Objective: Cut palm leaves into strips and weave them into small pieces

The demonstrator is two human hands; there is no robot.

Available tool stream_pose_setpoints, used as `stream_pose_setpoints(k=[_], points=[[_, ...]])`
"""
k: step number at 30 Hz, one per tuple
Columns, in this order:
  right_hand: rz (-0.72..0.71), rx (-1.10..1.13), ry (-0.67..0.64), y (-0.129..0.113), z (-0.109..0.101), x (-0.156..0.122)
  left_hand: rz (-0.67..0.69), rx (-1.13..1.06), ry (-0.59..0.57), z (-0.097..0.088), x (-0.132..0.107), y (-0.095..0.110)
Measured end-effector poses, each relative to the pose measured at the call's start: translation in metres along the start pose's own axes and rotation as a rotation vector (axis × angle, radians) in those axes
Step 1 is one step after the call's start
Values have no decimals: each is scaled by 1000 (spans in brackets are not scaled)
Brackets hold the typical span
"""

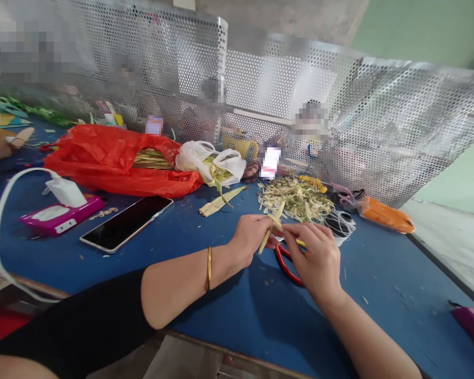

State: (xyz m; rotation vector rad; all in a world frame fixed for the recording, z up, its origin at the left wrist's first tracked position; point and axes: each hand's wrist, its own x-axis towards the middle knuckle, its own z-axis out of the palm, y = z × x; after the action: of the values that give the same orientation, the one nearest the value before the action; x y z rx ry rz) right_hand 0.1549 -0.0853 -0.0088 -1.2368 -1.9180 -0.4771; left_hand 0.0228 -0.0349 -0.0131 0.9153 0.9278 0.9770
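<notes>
Pale yellow-green plant-leaf strips (277, 217) cross each other between my hands, above the blue table. My left hand (249, 237), with a gold bangle at the wrist, is closed on them with thumb and fingers. From the other side my right hand (316, 253) pinches the strips' right side, its fingertips close to the left hand's. Fingers partly hide how the strips are joined. Red-handled scissors (285, 269) lie under my right hand, their blades out of sight. A thin yellow item (300, 242) shows beside the right fingers; its kind is unclear.
Beyond my hands is a heap of leaf scraps (296, 197). A flat leaf piece (221, 202), red bag (90, 163) and white bag (233, 163) lie left of it. Nearer are a phone (126, 225) and purple power strip (63, 215). A perforated metal screen (256, 79) stands behind.
</notes>
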Motion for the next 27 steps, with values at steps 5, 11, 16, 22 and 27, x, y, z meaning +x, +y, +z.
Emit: stream_pose_setpoints(k=[5, 11, 16, 22, 27], points=[[6, -44, 38, 0, 2, -1, 1, 4, -39, 2, 0, -1], [-19, -71, -8, 2, 3, -1, -9, -91, -155, -1, -2, 3], [-36, -94, -72, 4, 3, -1, 8, -86, -170, -3, -1, 5], [-145, -120, -146, 3, 3, 0, 27, -84, -136, -3, 1, 4], [-289, -90, -204, -1, 2, 1, 36, -67, -169, -3, -2, 1]])
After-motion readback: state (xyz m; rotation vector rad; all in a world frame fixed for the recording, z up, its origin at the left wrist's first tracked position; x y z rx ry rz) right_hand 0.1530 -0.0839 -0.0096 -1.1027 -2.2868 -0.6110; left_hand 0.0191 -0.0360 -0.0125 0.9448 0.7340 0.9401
